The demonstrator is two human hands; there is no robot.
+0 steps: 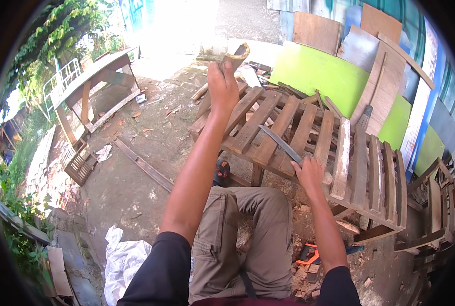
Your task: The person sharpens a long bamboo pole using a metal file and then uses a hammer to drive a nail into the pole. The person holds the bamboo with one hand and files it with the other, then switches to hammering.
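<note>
My left hand (222, 86) is raised with its fingers wrapped round a short bamboo piece (236, 55), its hollow end tipped up and away from me. Lower and to the right, my right hand (309, 171) grips the handle of a long knife (279, 143). The blade points up and left over a slatted wooden bench (286, 120); whether it touches the slats I cannot tell. The knife and the bamboo are apart.
A tool with an orange handle (308, 255) lies among wood scraps below the bench. White sacking (123, 260) is on the ground at lower left. A wooden table (100, 69) stands far left. Boards, one lime green (319, 71), and a broom (364, 116) lean behind the bench.
</note>
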